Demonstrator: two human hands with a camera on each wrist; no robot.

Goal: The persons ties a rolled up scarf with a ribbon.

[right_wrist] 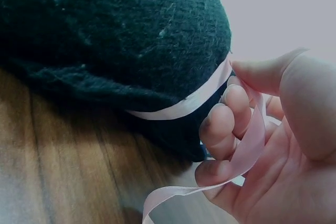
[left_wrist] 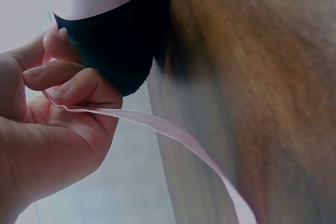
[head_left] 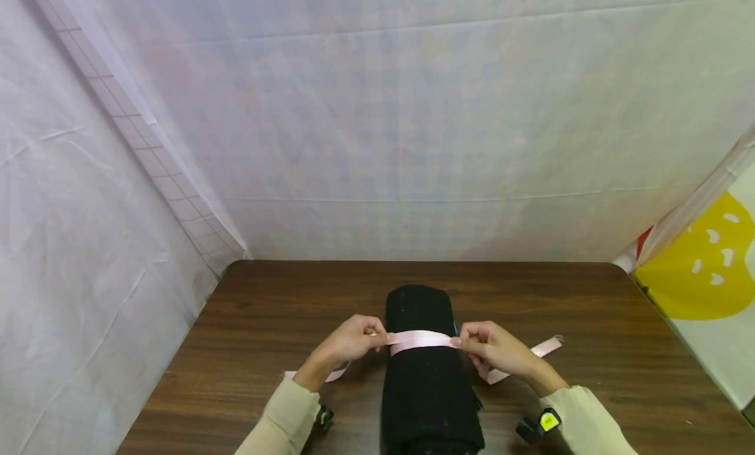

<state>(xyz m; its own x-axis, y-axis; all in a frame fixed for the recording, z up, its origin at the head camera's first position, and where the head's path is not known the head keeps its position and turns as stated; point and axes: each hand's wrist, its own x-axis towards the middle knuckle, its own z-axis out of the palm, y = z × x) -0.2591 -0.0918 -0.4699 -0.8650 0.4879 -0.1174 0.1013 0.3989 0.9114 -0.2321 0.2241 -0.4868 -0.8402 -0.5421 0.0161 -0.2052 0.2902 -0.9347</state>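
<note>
Head view sets a long black knitted-cloth roll (head_left: 427, 402) on a brown wood-grain table (head_left: 265, 297), a pale pink satin ribbon (head_left: 421, 339) lying across it. Beyond the table's far edge hangs a whitish, creased sheet (head_left: 383, 114); a yellow printed shape (head_left: 702, 265) shows at far right. Beside the right cuff sits a small black device (head_left: 550, 420) with a yellow-green face. The left forearm hides part of one ribbon tail, and the right hand (head_left: 495, 347) covers part of the other.

Fuzzy, with pale specks, the roll bulges round against the ribbon's flat, glossy bands (two layers overlap on top). Both hands have fingertips closed on ribbon: the left hand (head_left: 354, 337) pinches it just beside the roll's left flank, the right hand at the opposite flank. The tails curl out past the wrists. Rounded corners finish the table's far edge, and wood surface stretches from each hand toward the sides.
</note>
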